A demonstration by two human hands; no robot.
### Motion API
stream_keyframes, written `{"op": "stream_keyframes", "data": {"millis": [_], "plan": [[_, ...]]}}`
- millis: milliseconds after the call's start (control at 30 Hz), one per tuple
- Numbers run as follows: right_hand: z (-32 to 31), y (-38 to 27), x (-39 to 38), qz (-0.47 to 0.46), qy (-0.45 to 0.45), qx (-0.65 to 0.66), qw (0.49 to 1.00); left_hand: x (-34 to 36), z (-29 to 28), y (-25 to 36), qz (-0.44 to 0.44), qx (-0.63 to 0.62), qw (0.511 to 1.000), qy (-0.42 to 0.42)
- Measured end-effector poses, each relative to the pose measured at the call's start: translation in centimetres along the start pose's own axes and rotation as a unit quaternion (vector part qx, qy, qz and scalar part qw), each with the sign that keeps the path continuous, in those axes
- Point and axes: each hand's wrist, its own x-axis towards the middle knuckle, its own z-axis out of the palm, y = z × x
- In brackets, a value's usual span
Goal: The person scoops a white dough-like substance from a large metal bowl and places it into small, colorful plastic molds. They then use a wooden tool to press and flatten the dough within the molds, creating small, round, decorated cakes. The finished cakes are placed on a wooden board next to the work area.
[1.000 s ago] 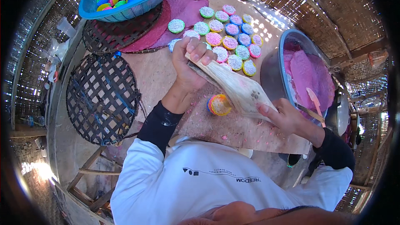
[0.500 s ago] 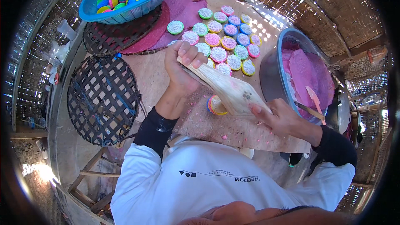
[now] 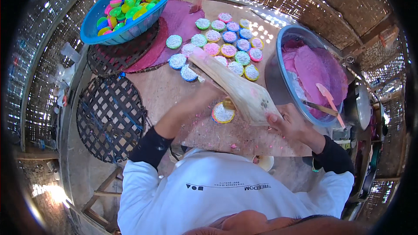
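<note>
A cream cloth bag point(image 3: 244, 93) with a pinkish upper end slants across the middle of the board. My right hand point(image 3: 289, 124) grips its lower right end, thumb on top. My left hand point(image 3: 202, 98), smeared by motion, is at the bag's left side, its fingers partly hidden behind the cloth. A brass-coloured tip point(image 3: 228, 102) shows under the bag, just above a round cup point(image 3: 223, 114) with white shreds and a yellow and pink rim. Beyond the bag stand several small coloured cups point(image 3: 228, 50) topped with white or pink shreds.
Right of the cups stands a large grey tub point(image 3: 274, 82) of pink paste, with a pink spatula point(image 3: 328, 98) and a wooden-handled tool point(image 3: 320, 108). At the back left, a blue basket point(image 3: 93, 35) holds coloured cups. A black woven tray point(image 3: 111, 119) lies at the left.
My left hand has let go of the bag's upper end and moved down toward me. Two blue-rimmed cups and the white-topped cup under the bag now show. The view has shifted slightly.
</note>
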Motion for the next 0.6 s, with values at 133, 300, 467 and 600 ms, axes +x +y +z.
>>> {"op": "stream_keyframes", "data": {"millis": [133,300,467,600], "plan": [[0.6,1.3,0.4,-0.034,0.009,0.026,0.999,0.1,2.6,-8.5,0.024,-0.027,0.998,0.050],[0.6,2.2,1.3,-0.034,0.060,0.045,0.997,-1.0,3.4,-9.3,-0.036,0.022,0.997,0.067],[-0.1,3.0,1.9,-0.016,0.091,0.071,0.993,-4.0,3.1,-5.7,0.017,0.398,0.917,0.031],[-0.3,2.5,1.9,-0.011,0.085,0.100,0.991,-6.3,3.7,-5.6,0.016,0.505,0.860,0.062]]}}
